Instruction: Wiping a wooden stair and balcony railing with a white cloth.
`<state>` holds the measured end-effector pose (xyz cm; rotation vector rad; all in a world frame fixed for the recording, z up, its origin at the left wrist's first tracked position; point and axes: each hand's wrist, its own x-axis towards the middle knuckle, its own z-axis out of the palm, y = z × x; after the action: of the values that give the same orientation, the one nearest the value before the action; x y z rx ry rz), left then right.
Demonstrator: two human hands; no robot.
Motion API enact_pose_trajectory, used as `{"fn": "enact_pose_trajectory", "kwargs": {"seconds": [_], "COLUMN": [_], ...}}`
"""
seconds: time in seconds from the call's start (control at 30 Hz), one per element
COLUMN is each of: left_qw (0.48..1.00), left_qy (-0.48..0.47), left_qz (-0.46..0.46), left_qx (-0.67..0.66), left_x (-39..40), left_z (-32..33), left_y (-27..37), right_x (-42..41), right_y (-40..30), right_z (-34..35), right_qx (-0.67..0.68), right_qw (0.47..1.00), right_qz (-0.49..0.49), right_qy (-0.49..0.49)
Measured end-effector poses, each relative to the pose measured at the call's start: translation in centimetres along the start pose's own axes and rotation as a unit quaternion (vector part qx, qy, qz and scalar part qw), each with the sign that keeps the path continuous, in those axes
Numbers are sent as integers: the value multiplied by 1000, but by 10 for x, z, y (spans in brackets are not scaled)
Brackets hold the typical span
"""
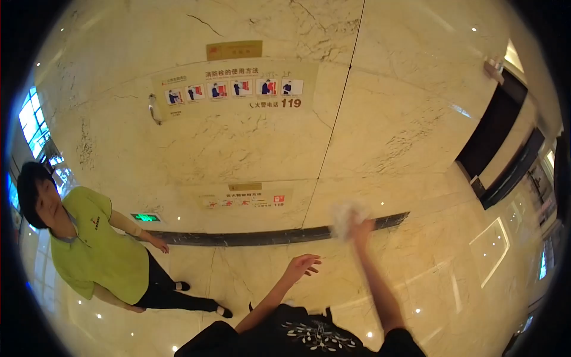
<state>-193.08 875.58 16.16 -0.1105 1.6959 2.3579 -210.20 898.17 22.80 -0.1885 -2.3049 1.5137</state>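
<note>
My right hand (362,228) grips a white cloth (342,217) and is raised toward the marble wall (383,147). Both hand and cloth are blurred, and I cannot tell whether the cloth touches the wall. To its left my left hand (304,267) hangs in the air with loosely bent, parted fingers and nothing in it. Ahead, a notice sheet (236,93) with small pictures is fixed to a marble-faced panel of the wall. A metal handle (154,109) sits at the sheet's left edge.
A person in a lime-green shirt (100,250) stands at the left, close to the wall. A lower notice (245,197), a green lit exit sign (146,217) and a dark skirting strip (267,236) run along the wall. Dark recessed panels (495,129) stand at the right.
</note>
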Motion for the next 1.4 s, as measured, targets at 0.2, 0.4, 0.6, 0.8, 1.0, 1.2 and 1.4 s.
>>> {"fn": "enact_pose_trajectory", "kwargs": {"seconds": [0.2, 0.4, 0.6, 0.8, 1.0, 1.2, 1.4], "left_qw": [983, 984, 559, 614, 703, 777, 887], "left_qy": [-54, 174, 309, 322, 344, 308, 274], "left_qz": [-134, 27, -381, -462, -494, -495, -369], "left_qx": [116, -3, 668, 553, 379, 239, 37], "left_x": [110, 206, 185, 126, 249, 562, 835], "left_z": [9, -32, -49, -49, 49, 220, 491], "left_y": [-73, -185, -127, 44, 0, -170, -271], "right_x": [407, 683, 619, 836, 946, 944, 1159], "right_y": [-339, -402, -116, -219, -77, 258, 192], "right_z": [-169, -221, -18, -238, -315, -350, -590], "right_qx": [-74, -173, 157, -32, 17, -346, -464], "right_qw": [785, 665, 843, 785, 766, 567, 597], "right_qz": [-538, -623, -492, -573, -577, -713, -652], "right_qy": [298, 375, -152, 234, 284, -224, -57]}}
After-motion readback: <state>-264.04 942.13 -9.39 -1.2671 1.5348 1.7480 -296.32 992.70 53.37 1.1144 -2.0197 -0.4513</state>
